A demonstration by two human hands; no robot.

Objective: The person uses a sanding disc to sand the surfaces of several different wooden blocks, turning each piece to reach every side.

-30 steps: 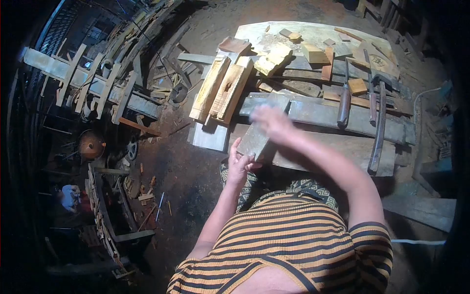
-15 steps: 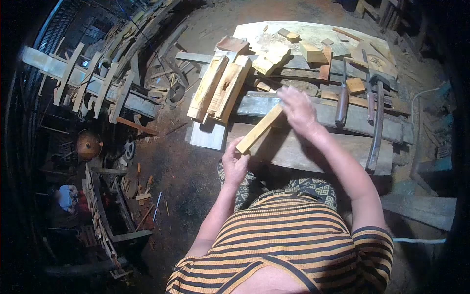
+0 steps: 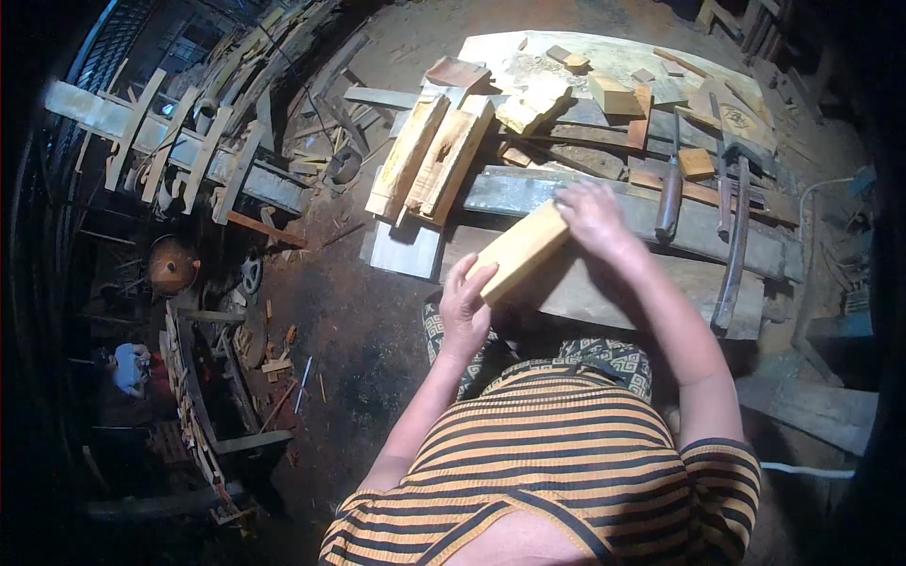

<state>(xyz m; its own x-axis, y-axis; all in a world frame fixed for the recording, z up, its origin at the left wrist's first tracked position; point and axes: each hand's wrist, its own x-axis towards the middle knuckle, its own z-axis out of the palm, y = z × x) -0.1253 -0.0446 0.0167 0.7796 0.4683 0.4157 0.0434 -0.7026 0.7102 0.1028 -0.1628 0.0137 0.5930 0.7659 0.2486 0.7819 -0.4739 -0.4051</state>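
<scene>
A pale yellow wooden block (image 3: 525, 249) slants up to the right above the near edge of the workbench. My left hand (image 3: 466, 307) grips its lower end, thumb lying along the side. At the upper end, my right hand (image 3: 593, 219) is closed around the block; some of its fingertips are hidden. Just beyond the block lies a long grey metal-topped beam (image 3: 514, 190). To the left of it, two thick rough-sawn wooden pieces (image 3: 444, 165) rest side by side.
On the right of the bench lie a wooden-handled tool (image 3: 669, 198), a hammer-like tool with a long curved handle (image 3: 734, 245) and a small yellow block (image 3: 696, 164). Wood offcuts (image 3: 534, 102) are scattered at the back. A plank rack (image 3: 170, 141) stands left.
The block has turned so a broader face shows. My right hand has moved slightly right and down, and my left hand slightly right, along the block's end.
</scene>
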